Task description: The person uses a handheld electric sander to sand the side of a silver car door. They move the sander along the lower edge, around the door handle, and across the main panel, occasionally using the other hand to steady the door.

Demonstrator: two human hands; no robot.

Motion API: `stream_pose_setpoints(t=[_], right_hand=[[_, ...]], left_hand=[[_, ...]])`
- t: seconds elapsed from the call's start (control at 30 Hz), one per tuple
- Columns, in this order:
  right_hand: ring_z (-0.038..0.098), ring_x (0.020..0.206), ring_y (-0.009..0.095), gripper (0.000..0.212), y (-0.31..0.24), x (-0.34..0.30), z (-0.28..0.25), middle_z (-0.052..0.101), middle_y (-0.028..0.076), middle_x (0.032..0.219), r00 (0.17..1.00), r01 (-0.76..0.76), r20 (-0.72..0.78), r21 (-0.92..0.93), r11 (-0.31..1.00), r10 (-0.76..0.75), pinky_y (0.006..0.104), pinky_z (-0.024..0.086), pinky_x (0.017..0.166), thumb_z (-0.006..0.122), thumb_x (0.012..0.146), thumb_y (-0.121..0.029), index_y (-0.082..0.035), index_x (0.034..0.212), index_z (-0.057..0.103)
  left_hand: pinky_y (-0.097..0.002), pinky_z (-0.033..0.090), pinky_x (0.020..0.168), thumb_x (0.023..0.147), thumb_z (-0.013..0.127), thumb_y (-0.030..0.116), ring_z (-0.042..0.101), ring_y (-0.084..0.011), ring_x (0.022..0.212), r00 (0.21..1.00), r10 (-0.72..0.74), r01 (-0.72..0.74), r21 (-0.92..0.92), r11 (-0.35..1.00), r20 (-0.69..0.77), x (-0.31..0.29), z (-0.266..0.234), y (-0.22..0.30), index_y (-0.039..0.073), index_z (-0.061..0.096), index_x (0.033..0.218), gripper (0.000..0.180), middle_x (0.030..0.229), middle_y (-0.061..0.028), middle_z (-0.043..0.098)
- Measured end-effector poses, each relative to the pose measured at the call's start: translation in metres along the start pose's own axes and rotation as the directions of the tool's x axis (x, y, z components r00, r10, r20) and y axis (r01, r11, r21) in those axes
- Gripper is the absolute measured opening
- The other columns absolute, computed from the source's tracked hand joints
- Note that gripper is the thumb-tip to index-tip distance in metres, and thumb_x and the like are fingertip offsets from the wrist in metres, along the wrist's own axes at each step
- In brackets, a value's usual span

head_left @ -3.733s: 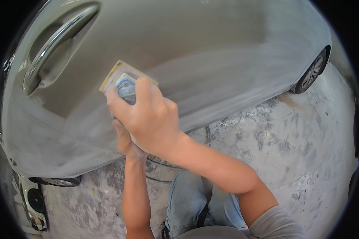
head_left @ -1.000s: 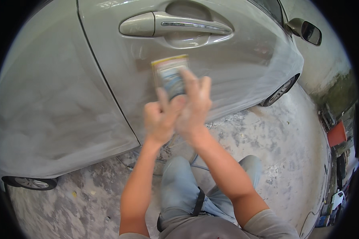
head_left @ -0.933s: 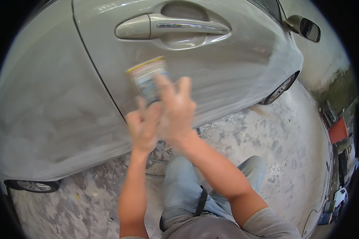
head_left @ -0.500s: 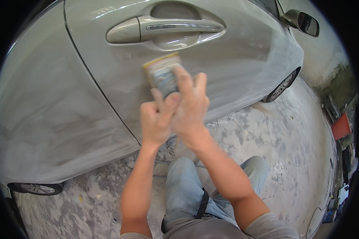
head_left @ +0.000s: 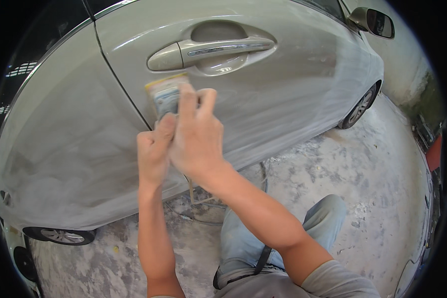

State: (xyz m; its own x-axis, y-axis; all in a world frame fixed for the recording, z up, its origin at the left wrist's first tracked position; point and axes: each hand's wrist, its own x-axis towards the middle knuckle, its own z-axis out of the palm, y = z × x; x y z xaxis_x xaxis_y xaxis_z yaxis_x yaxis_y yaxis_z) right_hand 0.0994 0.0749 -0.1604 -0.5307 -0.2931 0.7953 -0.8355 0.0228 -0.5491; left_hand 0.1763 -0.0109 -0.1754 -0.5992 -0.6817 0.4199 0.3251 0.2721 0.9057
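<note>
A flat sanding block [head_left: 165, 95] with a yellow edge lies against the dusty silver-beige car door [head_left: 283, 94], below the left end of the door handle [head_left: 228, 48] and close to the door seam. My right hand [head_left: 197, 139] is closed on the block, its fingers over the top. Beside it my left hand [head_left: 153, 151] grips the block's near end, thumb forward. Both hands cover much of the block, and its face against the door is hidden. Pale sanding dust and dull scuffed patches cover the door and the rear panel [head_left: 69, 139].
At the far right stands a side mirror [head_left: 380, 23], with a front wheel [head_left: 360, 107] below. A rear wheel [head_left: 62, 235] is at lower left. A hose [head_left: 264, 174] and a thin frame lie on the dusty floor [head_left: 372, 198] under the car. A red object [head_left: 433, 154] stands at right.
Both hands have carried the sanding block left along the door toward the seam. The view has shifted, showing more of the rear window at upper left.
</note>
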Motion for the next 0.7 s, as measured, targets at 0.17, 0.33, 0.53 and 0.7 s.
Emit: stream_pose_setpoints(t=[0.17,0.33,0.53,0.7], right_hand=[[0.069,0.08,0.051,0.069,-0.002,0.004,-0.009,0.048,0.027,0.117,0.998,-0.055,-0.034,0.029,0.998,0.056,0.0541,0.056,0.064,0.078,0.085,-0.013,0.001,0.144,0.044],[0.068,0.074,0.05,0.061,-0.026,0.011,0.003,0.048,0.026,0.116,0.998,-0.061,0.009,0.092,0.994,0.06,0.0553,0.054,0.06,0.078,0.085,-0.011,0.001,0.135,0.045],[0.067,0.07,0.05,0.054,-0.029,0.016,-0.004,0.047,0.026,0.114,0.998,-0.06,0.013,0.099,0.993,0.059,0.0556,0.054,0.058,0.078,0.085,-0.011,0.0,0.128,0.048],[0.068,0.073,0.05,0.055,-0.017,0.017,-0.014,0.048,0.026,0.113,0.996,-0.086,0.037,0.051,0.995,0.084,0.0557,0.055,0.061,0.077,0.084,-0.011,-0.003,0.132,0.051]], left_hand=[[-0.0277,0.03,0.052,0.106,0.071,0.054,0.043,-0.0043,0.063,0.992,-0.046,0.022,0.198,0.98,0.119,0.01,0.0,0.013,0.005,0.06,0.058,0.07,0.063,0.008,0.052],[-0.0255,0.037,0.058,0.105,0.07,0.055,0.051,-0.0055,0.069,0.994,-0.107,0.107,0.063,0.992,0.003,0.011,-0.013,0.038,0.003,0.074,0.073,0.061,0.074,0.0036,0.063],[-0.0273,0.05,0.074,0.11,0.06,0.056,0.066,-0.0087,0.086,0.972,-0.174,0.158,0.107,0.982,0.159,0.016,-0.027,0.038,-0.001,0.077,0.109,0.06,0.097,-0.0027,0.074],[-0.0265,0.051,0.074,0.111,0.059,0.057,0.066,-0.0087,0.087,0.967,-0.181,0.17,0.074,0.983,0.181,0.021,-0.023,0.017,-0.002,0.076,0.11,0.061,0.099,-0.0038,0.075]])
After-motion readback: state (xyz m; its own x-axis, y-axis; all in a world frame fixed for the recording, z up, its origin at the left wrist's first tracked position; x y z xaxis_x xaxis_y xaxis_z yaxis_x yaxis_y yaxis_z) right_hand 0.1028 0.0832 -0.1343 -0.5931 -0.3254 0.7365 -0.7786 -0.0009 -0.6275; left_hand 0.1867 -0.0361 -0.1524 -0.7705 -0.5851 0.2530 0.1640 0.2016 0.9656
